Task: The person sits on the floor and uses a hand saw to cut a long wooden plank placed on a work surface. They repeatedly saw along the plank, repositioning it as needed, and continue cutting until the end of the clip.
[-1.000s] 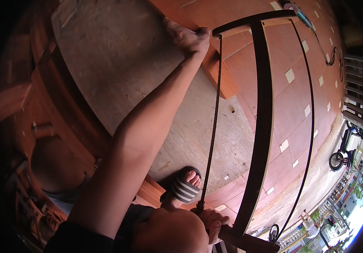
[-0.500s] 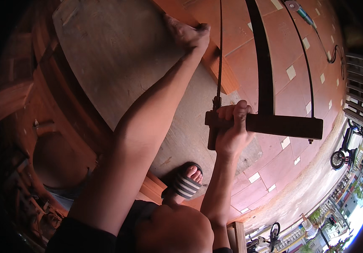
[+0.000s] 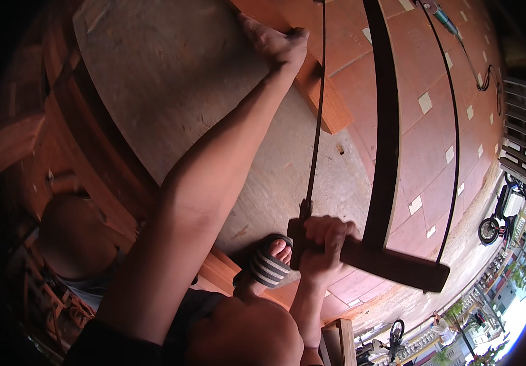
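Right of ctr: frame saw [image 3: 387, 134] slanting up the view, blade [image 3: 318, 125] crossing in front of wooden beam [image 3: 335, 113] nr its end; whether it's in the wood, can't tell. Vs half a sec ago, saw pulled back down-view, lower end more tilted; beam hasn't visibly shifted. Prob. the pull part of a stroke, work held steady. R hand [image 3: 325, 241] closed round saw's lower end; L hand [image 3: 275, 44] well apart from it, on beam, fingers too dim to tell grip. Beneath: grey board [image 3: 214, 91], sandaled foot [image 3: 269, 268] nr its lower edge. Beyond: tiled floor [image 3: 421, 140], teal corded tool [image 3: 444, 19], motorbike [image 3: 498, 213].
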Available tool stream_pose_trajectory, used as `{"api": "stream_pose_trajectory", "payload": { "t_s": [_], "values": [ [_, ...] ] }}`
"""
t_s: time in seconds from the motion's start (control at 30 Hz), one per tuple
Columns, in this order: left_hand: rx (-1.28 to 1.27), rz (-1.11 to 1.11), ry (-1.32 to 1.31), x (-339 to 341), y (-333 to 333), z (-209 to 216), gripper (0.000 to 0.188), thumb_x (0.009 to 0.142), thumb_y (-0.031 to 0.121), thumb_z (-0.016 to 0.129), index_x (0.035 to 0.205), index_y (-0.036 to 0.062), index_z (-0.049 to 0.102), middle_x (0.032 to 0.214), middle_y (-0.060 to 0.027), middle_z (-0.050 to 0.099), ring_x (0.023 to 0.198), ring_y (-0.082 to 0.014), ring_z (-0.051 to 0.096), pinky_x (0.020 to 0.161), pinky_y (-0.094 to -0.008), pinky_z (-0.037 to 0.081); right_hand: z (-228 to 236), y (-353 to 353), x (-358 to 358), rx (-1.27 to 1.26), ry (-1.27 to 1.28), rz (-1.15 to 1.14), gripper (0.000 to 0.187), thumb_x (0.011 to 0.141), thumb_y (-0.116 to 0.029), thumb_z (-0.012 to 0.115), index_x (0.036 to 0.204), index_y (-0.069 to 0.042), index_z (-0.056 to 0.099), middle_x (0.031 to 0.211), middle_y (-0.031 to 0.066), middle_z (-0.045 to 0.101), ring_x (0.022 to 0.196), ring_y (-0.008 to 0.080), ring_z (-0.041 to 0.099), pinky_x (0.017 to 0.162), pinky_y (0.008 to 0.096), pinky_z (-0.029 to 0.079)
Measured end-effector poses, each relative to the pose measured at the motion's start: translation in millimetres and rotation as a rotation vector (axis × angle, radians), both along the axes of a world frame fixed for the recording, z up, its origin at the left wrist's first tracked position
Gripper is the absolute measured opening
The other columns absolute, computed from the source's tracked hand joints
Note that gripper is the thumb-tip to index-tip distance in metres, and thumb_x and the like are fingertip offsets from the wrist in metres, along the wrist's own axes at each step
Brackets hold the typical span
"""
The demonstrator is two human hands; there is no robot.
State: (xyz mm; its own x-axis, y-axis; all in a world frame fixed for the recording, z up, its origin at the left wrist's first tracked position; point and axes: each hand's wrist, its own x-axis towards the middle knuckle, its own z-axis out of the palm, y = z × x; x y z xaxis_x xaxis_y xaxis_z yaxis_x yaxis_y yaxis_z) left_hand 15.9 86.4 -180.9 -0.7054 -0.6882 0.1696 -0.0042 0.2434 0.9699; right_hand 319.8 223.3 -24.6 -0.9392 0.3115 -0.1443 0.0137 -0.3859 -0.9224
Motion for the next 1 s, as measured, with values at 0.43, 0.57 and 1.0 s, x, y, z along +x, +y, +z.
{"api": "stream_pose_trajectory", "payload": {
  "t_s": [0.43,0.57,1.0],
  "values": [
    [0.025,0.002,-0.172,3.7,6.2,23.0,0.124,0.061,0.01,0.09,0.156,-0.0074,0.011,0.145,-0.0271,0.036,0.139,-0.0405,0.043,0.117,-0.0488,0.04,53.7,17.3,111.6,0.036,-0.13,-0.024,0.03,0.106,-0.024,0.06,0.086,-0.007,0.044,0.068,0.0069,0.053,0.062,0.0207,0.053,0.067,0.0397,0.049],
    [-0.206,0.137,0.014,-7.6,2.1,-2.3,0.104,0.061,0.017,0.094,0.14,-0.0076,0.031,0.13,-0.0227,0.046,0.12,-0.0353,0.053,0.107,-0.0452,0.045,41.2,11.7,83.3,0.056,-0.024,0.034,0.031,0.107,-0.021,0.058,0.084,-0.007,0.043,0.067,0.0065,0.051,0.06,0.0195,0.051,0.065,0.0389,0.048],
    [-0.049,0.038,-0.045,-3.5,1.2,-4.2,0.123,0.063,0.016,0.092,0.154,-0.0116,0.014,0.148,-0.0299,0.032,0.141,-0.0397,0.039,0.12,-0.0445,0.036,12.9,3.5,6.9,0.126,-0.074,-0.006,0.028,0.107,-0.024,0.058,0.088,-0.005,0.05,0.067,0.0025,0.045,0.06,0.0161,0.046,0.066,0.0367,0.047]
  ]
}}
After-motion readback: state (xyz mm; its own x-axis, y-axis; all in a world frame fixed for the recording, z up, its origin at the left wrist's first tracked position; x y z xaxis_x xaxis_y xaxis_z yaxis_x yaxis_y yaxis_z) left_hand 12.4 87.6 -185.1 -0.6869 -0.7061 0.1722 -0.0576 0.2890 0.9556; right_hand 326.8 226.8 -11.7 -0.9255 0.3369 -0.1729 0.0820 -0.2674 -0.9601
